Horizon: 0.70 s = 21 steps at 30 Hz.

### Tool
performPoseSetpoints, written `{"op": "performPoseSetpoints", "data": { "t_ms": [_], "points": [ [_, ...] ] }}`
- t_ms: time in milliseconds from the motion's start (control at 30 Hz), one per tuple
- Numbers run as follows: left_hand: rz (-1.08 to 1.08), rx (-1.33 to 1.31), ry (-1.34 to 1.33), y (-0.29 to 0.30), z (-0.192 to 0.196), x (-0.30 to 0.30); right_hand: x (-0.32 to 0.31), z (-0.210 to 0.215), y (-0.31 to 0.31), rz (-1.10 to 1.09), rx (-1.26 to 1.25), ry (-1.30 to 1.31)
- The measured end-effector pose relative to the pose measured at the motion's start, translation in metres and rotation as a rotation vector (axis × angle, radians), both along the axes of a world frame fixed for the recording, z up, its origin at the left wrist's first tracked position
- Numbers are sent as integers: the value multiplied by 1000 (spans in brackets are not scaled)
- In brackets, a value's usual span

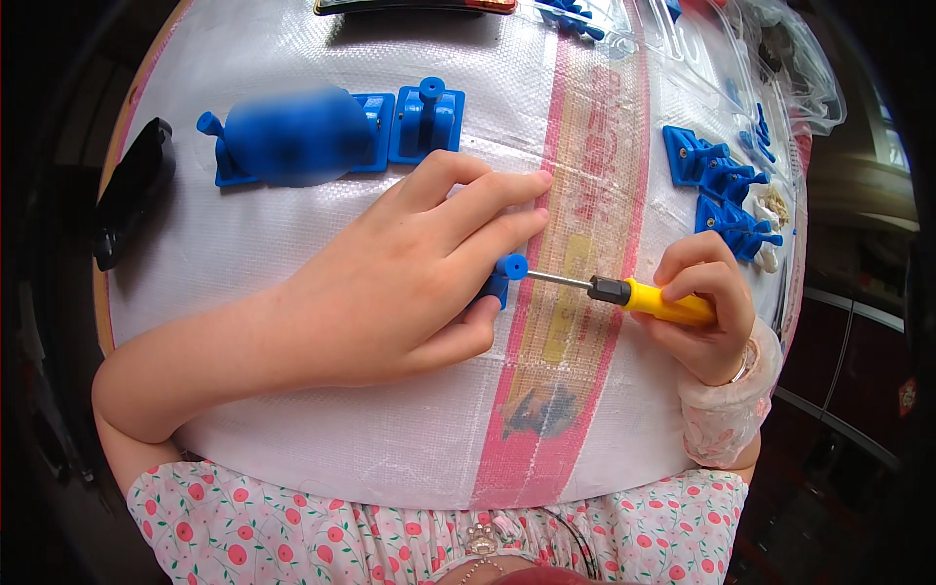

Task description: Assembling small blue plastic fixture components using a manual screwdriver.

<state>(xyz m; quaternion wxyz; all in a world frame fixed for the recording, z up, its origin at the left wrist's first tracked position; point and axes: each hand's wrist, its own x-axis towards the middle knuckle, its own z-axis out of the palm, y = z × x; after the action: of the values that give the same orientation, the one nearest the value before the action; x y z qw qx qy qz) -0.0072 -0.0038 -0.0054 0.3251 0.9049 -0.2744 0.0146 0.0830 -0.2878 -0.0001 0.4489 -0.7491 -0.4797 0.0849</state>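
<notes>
My left hand (pixel 419 268) lies over a small blue plastic part (pixel 512 265), pinning it on the table; the thumb presses at its near side and most of it is hidden. My right hand (pixel 710 302) is wrapped round the yellow handle of a screwdriver (pixel 673 302). Its metal shaft points left, and the tip meets the blue part or sits just beside it; I cannot tell which. Beyond my left hand stands a blue bracket-like piece (pixel 429 122) with a round-topped peg. Left of it are more blue pieces (pixel 375 132), partly blurred.
Several blue assembled pieces (pixel 717 175) stand in a row on the right. A black curved object (pixel 135 193) rests at the left edge, a dark tray-like item (pixel 414 7) at the far side. Clear plastic packaging (pixel 795 73) lies far right. A white woven sheet (pixel 380 434) covers the table.
</notes>
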Motion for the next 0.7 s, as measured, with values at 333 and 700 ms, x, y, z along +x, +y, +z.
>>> {"op": "performPoseSetpoints", "data": {
  "t_ms": [333,700],
  "points": [
    [1,-2,-6,0,0,0,2,4,-3,-1,-40,145],
    [2,-3,-8,0,0,0,2,4,-2,-5,-69,81]
  ]
}}
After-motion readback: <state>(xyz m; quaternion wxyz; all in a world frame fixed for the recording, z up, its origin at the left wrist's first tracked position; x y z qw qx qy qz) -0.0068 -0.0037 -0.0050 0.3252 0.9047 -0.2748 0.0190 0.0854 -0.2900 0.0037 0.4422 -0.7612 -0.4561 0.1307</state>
